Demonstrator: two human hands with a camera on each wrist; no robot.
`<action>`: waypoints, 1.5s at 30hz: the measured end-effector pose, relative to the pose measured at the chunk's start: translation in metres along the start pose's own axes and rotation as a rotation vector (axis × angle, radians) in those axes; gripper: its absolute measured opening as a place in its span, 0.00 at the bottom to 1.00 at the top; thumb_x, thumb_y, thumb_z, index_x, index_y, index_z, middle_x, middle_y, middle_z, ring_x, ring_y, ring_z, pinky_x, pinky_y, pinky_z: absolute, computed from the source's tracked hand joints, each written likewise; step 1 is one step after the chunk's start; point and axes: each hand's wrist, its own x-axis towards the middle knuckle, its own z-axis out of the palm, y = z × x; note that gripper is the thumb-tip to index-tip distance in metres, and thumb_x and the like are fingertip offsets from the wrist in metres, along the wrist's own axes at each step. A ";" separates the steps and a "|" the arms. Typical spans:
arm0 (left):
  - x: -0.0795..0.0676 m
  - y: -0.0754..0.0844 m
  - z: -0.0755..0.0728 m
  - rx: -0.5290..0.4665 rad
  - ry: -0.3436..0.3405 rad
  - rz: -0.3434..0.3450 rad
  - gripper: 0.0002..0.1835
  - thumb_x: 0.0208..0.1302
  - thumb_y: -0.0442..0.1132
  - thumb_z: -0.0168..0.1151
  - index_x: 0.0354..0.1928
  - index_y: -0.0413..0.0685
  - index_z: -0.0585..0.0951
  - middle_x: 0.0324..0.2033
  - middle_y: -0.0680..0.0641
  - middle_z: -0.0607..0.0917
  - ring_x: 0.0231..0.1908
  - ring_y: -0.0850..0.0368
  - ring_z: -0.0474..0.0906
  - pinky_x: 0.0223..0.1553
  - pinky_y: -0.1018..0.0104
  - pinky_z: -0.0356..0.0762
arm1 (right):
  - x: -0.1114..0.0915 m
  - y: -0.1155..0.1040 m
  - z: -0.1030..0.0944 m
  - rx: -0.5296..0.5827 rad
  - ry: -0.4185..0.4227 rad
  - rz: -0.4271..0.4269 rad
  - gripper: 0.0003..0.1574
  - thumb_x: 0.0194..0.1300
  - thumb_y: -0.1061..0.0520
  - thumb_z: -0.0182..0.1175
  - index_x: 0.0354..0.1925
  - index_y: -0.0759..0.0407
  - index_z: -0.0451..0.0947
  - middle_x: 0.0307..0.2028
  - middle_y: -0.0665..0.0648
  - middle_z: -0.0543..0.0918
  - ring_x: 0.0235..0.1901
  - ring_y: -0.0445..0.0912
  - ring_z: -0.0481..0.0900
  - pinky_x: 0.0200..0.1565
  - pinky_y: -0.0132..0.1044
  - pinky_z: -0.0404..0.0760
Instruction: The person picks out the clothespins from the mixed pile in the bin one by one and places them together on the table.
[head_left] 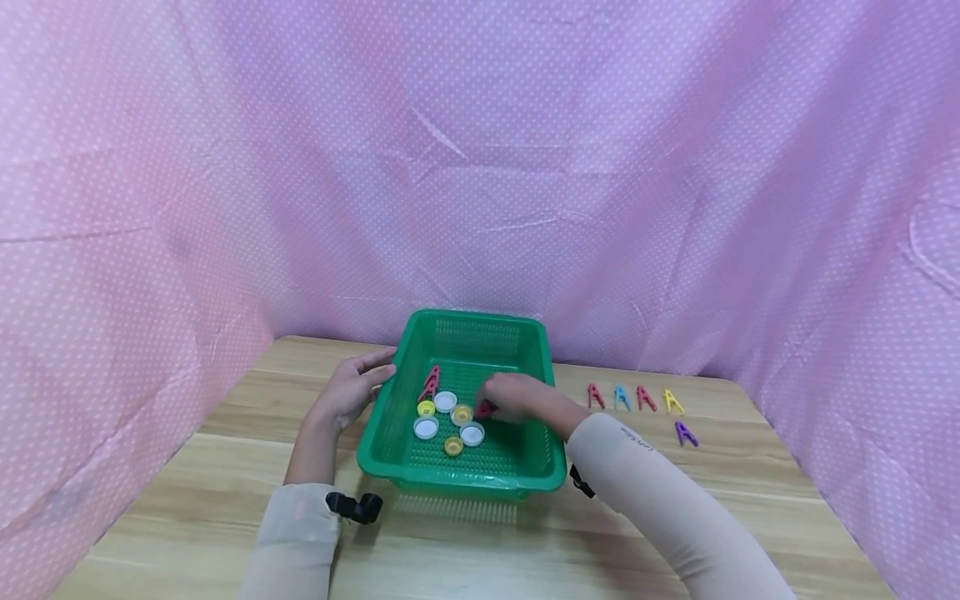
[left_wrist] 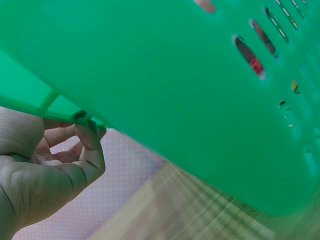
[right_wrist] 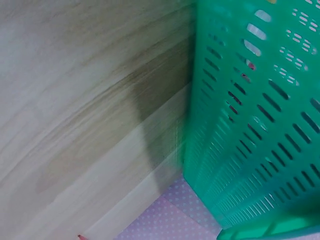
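A green plastic basket (head_left: pixel 472 481) stands on the table with bottle caps and clothespins inside. My left hand (head_left: pixel 352 390) grips its left rim; in the left wrist view the thumb and bent fingers (left_wrist: pixel 90 150) meet the rim's underside. Reaching in over the right side, my right hand (head_left: pixel 513 396) pinches a red clothespin (head_left: pixel 485 409) low in the basket, its fingertips partly hidden from above. Two red clothespins (head_left: pixel 429 388) lie along the left inner side. Near them are white caps (head_left: pixel 426 428), a yellow cap (head_left: pixel 426 408) and amber caps (head_left: pixel 453 447). The basket wall hides my right hand in the right wrist view.
Right of the basket, a row of clothespins lies on the wooden table (head_left: pixel 225 467): red (head_left: pixel 596 396), blue (head_left: pixel 622 397), red (head_left: pixel 646 398) and yellow (head_left: pixel 672 402). A purple clothespin (head_left: pixel 686 433) sits nearer me. Pink dotted cloth (head_left: pixel 480 208) hangs behind and at both sides.
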 end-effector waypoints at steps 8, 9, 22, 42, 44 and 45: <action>-0.001 0.002 0.000 0.009 0.001 -0.009 0.26 0.78 0.39 0.56 0.74 0.42 0.70 0.71 0.41 0.72 0.59 0.52 0.78 0.58 0.58 0.78 | -0.005 -0.002 -0.013 -0.005 0.057 -0.018 0.10 0.72 0.56 0.66 0.50 0.50 0.87 0.45 0.48 0.88 0.46 0.42 0.84 0.52 0.38 0.84; -0.001 0.002 0.000 0.010 0.002 -0.009 0.26 0.78 0.39 0.56 0.74 0.42 0.70 0.71 0.41 0.72 0.58 0.52 0.78 0.59 0.58 0.78 | -0.006 -0.002 -0.015 -0.002 0.064 -0.018 0.11 0.72 0.56 0.66 0.51 0.50 0.87 0.45 0.49 0.88 0.46 0.42 0.84 0.52 0.38 0.84; -0.003 0.001 -0.001 -0.004 -0.007 0.007 0.25 0.79 0.38 0.56 0.73 0.40 0.70 0.70 0.38 0.73 0.55 0.57 0.79 0.54 0.64 0.80 | -0.035 0.001 -0.054 0.068 0.180 -0.038 0.14 0.73 0.58 0.63 0.54 0.55 0.85 0.47 0.52 0.87 0.45 0.45 0.84 0.49 0.41 0.84; -0.001 -0.002 0.000 -0.005 -0.013 0.006 0.25 0.79 0.37 0.55 0.74 0.39 0.69 0.70 0.39 0.72 0.53 0.58 0.80 0.54 0.64 0.80 | -0.101 0.047 -0.068 0.138 0.328 -0.006 0.11 0.69 0.63 0.65 0.50 0.61 0.84 0.36 0.52 0.85 0.31 0.40 0.80 0.35 0.35 0.82; -0.001 -0.002 -0.001 -0.006 -0.014 0.010 0.26 0.79 0.37 0.55 0.74 0.39 0.69 0.71 0.38 0.71 0.53 0.59 0.80 0.54 0.64 0.80 | -0.109 0.053 -0.066 0.155 0.343 0.003 0.09 0.69 0.63 0.65 0.47 0.60 0.84 0.35 0.51 0.84 0.32 0.40 0.79 0.35 0.35 0.82; -0.001 -0.002 -0.001 -0.004 -0.019 0.016 0.26 0.79 0.38 0.55 0.74 0.38 0.68 0.71 0.38 0.71 0.53 0.59 0.80 0.54 0.64 0.80 | -0.113 0.055 -0.065 0.160 0.348 0.013 0.08 0.69 0.63 0.66 0.47 0.59 0.84 0.34 0.50 0.84 0.32 0.40 0.79 0.35 0.35 0.82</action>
